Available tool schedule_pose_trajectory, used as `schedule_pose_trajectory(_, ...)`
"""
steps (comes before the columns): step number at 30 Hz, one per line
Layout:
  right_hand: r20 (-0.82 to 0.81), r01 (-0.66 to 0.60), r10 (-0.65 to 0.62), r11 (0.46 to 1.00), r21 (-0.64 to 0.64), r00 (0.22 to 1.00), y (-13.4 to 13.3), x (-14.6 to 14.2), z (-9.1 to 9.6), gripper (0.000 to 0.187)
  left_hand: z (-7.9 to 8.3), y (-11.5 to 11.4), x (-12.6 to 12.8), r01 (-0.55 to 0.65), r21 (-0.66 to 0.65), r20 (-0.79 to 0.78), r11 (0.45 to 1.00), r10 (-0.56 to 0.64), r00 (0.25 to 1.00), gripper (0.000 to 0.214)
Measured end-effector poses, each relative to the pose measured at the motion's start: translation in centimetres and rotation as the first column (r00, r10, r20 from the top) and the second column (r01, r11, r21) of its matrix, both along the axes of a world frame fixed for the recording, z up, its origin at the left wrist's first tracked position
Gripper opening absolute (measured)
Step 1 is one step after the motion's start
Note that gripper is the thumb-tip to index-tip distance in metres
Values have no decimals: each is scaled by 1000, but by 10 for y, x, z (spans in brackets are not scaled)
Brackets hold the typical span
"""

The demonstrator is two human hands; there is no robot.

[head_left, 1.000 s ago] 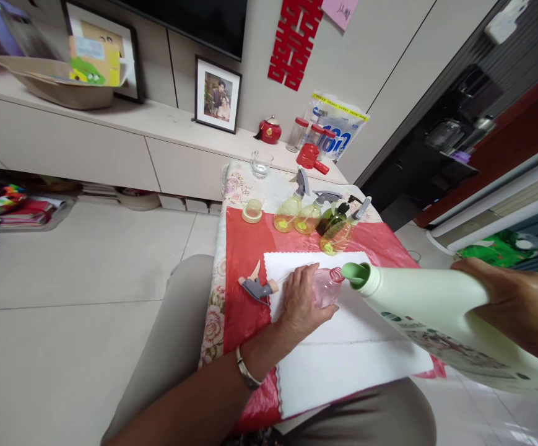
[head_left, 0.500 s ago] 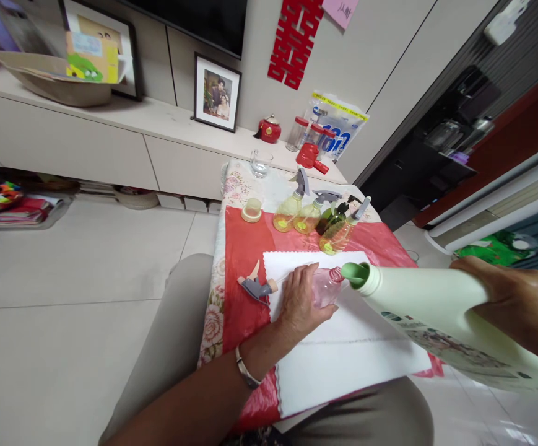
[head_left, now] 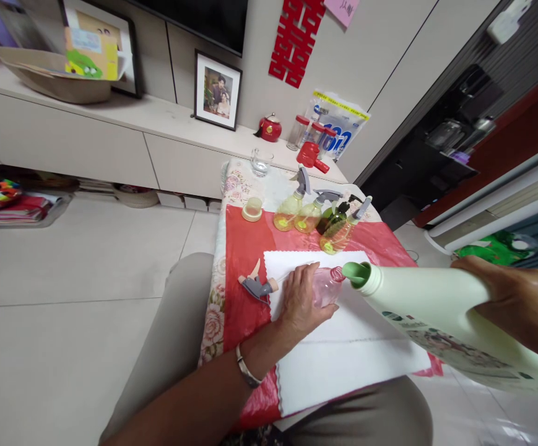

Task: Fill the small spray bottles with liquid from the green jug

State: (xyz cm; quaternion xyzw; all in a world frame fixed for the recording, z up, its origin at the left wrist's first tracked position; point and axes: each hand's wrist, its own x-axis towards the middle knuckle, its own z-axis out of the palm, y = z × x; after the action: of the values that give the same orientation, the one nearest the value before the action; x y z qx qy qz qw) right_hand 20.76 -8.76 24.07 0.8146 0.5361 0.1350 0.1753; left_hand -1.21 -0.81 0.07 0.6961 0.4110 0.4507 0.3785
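Pink bottle (head_left: 325, 291), clear-walled and without a cap, is on the white mat (head_left: 338, 365), which lies over the red-covered surface (head_left: 252, 238) in front of the seated person's knees. From where I stand, the left grip (head_left: 300, 300) is wrapped around its side, fingers over the top and thumb along the near edge. Its mouth points toward the right; I can't tell whether the bottle stands straight or leans.

The right grip (head_left: 517, 303) is closed on the handle of a big pale green jug (head_left: 429, 294), tipped well over so that its green spout (head_left: 355, 275) comes right to the bottle's mouth. Whether the two touch, or any liquid is running, I can't make out.

Just left of the left grip lies a grey and peach spray head (head_left: 256, 287), at the edge of the mat. Beyond the mat, three spray bottles (head_left: 288, 214) holding yellow liquid are grouped with a dark green pump bottle (head_left: 331, 220). A cream cap (head_left: 252, 209) sits by itself to the left of them, and a glass cup (head_left: 261, 162) stands farther back, near the long cabinet (head_left: 182, 164). Floral cloth (head_left: 213, 322) shows along the surface's left side.
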Motion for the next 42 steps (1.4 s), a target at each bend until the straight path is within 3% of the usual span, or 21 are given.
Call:
schedule_pose_trajectory(8, 4, 40, -39, 999, -37, 999, 1, 0, 3, 49, 0, 0, 0, 3, -6, 1, 1000, -3, 1000, 89)
schedule_pose_trajectory(18, 35, -39, 40, 999, -19, 999, -1, 2, 0, 44, -1, -1, 1, -8, -10, -11, 1000, 7, 1000, 90)
schedule_pose_trajectory(26, 5, 70, -70, 995, -66, 998, 1, -5, 6, 42, -2, -1, 1, -15, 4, 9, 1000, 15, 1000, 91)
schedule_pose_trajectory(42, -4, 73, -74, 995, -69, 997, 2, -11, 7, 43, 0, -1, 0, -10, 0, 11, 1000, 10, 1000, 89)
